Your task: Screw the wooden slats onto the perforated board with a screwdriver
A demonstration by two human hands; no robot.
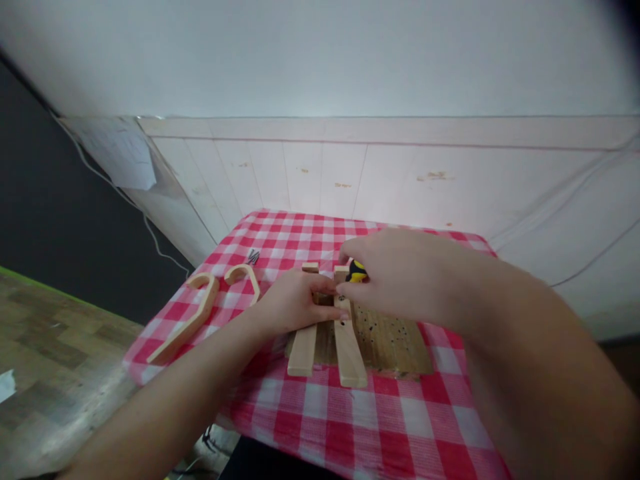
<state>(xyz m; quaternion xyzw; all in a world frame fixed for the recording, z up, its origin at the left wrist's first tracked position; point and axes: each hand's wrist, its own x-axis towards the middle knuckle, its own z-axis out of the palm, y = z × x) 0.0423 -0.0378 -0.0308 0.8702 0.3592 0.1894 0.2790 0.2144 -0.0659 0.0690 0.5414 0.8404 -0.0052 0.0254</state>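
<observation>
Two hands work on wooden slats laid on a small tabletop with a red-and-white checked cloth.

At far left lie two curved wooden hook pieces (187,317), well apart from the hands. The left hand (293,300) rests flat on the left slat (303,343), fingers spread and gripping nothing, probably to steady it on the board (390,343) beneath. The right hand (400,273) has its fingers curled shut around a yellow-and-black tool (357,271), its tip seemingly meeting the right slat (349,343) just under the fingertips.
</observation>
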